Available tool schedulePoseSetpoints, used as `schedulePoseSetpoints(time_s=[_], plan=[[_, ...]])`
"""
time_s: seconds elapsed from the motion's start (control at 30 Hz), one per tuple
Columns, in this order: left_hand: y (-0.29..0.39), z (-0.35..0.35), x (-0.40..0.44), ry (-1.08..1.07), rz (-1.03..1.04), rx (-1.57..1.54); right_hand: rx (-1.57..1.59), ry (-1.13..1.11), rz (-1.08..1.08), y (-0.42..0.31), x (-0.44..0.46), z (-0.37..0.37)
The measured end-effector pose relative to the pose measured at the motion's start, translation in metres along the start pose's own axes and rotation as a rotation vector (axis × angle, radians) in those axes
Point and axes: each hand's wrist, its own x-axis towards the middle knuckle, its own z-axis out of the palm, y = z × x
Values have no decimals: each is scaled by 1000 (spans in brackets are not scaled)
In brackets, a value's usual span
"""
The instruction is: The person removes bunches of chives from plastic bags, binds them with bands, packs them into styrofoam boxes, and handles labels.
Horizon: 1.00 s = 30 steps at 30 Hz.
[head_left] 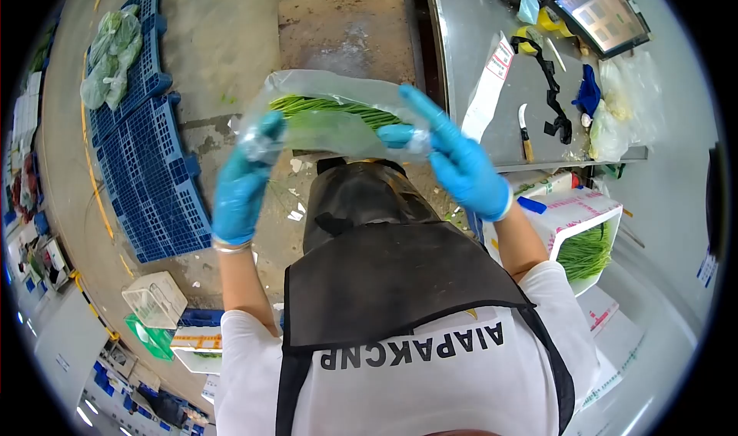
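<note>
A clear plastic bag (pixel 315 132) with long thin green stalks (pixel 338 111) inside is stretched between my two blue-gloved hands. My left hand (pixel 244 178) is closed on the bag's left end, its fingers partly behind the crumpled film. At the other end, my right hand (pixel 465 167) pinches the plastic with the thumb, while the index finger stretches along the outside. The bag is held up in front of my black apron (pixel 400 274), over the floor and a worn brown board.
A steel table (pixel 480 67) on the right holds a knife (pixel 525 132), a label strip (pixel 492 86), black tape and a monitor (pixel 602 13). Below it sits a white foam box (pixel 569 217) with green stalks. Blue pallets (pixel 150 182) lie left, one carrying bagged greens (pixel 114 55).
</note>
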Motion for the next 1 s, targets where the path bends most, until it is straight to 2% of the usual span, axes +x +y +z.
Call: schedulePoseSetpoints(time_s=[0.03, 0.1, 0.17, 0.23, 0.27, 0.33, 0.37, 0.4, 0.43, 0.47, 0.5, 0.53, 0.57, 0.6, 0.63, 0.67, 0.7, 0.73, 0.8, 0.83, 0.87, 0.9, 0.93, 0.97, 1.0], plan=[[-17, 5, 1, -25, -15, 113, -182, -49, -70, 12, 4, 4], [-54, 22, 11, -27, -133, 178, -207, -69, 63, 42, 13, 17], [-108, 39, 30, -88, 12, 280, 105, -3, 458, 77, 28, 28], [-118, 78, 51, -87, 134, 252, 51, 56, 436, 102, 37, 39], [-116, 85, 59, -50, 78, 22, 22, 76, 425, 109, 41, 40], [-109, 92, 68, 16, -48, -438, -438, 45, 331, 84, 44, 43], [-116, 83, 72, -67, -102, -400, -667, 28, 278, 76, 45, 44], [-127, 66, 75, -150, -155, -363, -746, 70, 25, 89, 44, 45], [-135, 51, 76, -232, -205, -324, -695, 46, 55, 99, 47, 44], [-135, 44, 73, -183, -284, -261, -641, 23, 85, 108, 52, 40], [-136, 31, 75, -212, -325, 57, -586, 2, 115, 117, 59, 34], [-141, 13, 79, -241, -359, 376, -669, 97, 291, 129, 71, 23], [-148, -8, 81, -270, -388, 696, -607, 277, 336, 155, 78, 11], [-166, -38, 74, -127, -515, 477, -623, 370, 467, 200, 87, -11], [-189, -67, 66, 19, -633, 256, -659, 362, 626, 255, 86, -37], [-210, -89, 59, 122, -597, 83, -660, 348, 733, 314, 77, -50], [-228, -108, 55, 214, -554, -87, -751, 268, 726, 321, 67, -46], [-237, -113, 57, 300, -507, -264, -763, 315, 723, 316, 67, -42], [-211, -83, 63, 418, -423, -588, -775, 337, 676, 292, 65, -36], [-200, -69, 70, 464, -379, -747, -393, 283, 594, 293, 60, -43], [-206, -74, 76, 296, -252, -868, -26, 231, 483, 293, 58, -57], [-193, -54, 84, 277, -247, -780, 343, 205, 492, 244, 60, -56], [-162, -24, 92, 259, -244, -693, 741, 119, 502, 247, 62, -56], [-135, 3, 100, 243, -234, -606, 852, 38, 502, 199, 68, -45], [-122, 19, 108, 102, -236, -352, 958, -45, 510, 150, 74, -34]])
